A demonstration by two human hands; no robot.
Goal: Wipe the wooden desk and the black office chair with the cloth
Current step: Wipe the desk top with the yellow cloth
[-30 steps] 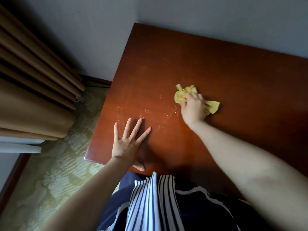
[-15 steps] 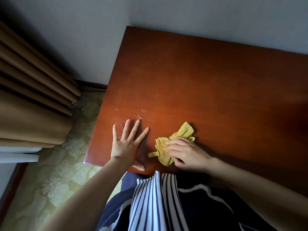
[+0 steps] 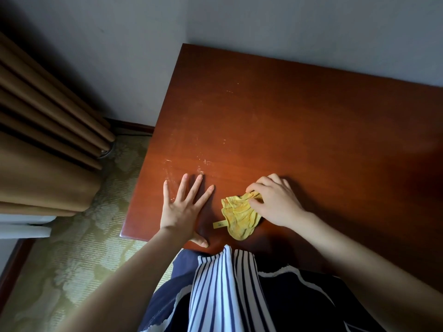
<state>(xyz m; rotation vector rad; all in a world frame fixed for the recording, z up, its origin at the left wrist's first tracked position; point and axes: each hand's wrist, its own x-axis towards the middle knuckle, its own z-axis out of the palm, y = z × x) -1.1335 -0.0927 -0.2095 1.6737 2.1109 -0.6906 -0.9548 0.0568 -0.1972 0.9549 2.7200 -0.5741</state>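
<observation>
1. Clothing (image 3: 223, 295), striped, fills the nearest part of the view. No black office chair can be seen, so by my reading that half of the task has not begun.
2. Just beyond it, near the front edge of the wooden desk (image 3: 299, 111), the left hand (image 3: 184, 212) lies flat with its fingers spread and holds nothing. It has stayed planted in the same spot for the last second, bracing the person.
3. Beside it, the yellow cloth (image 3: 241, 216) lies crumpled on the desk, its small label (image 3: 219, 224) poking out to the left. A second ago it was out near the middle of the desk under the palm. It has since been dragged back toward the body, finishing one wiping pull.
4. The right hand (image 3: 278, 202) has slid off to the cloth's right side. Its curled fingers now pinch the cloth's upper edge, probably regathering it for another pass.
5. Farther out, pale scuff marks (image 3: 203, 164) remain on the wood above the left hand's fingertips. They look like the next strip to cover.
6. Beyond the marks, the far stretch of the desk runs to the grey wall (image 3: 311, 25).
</observation>
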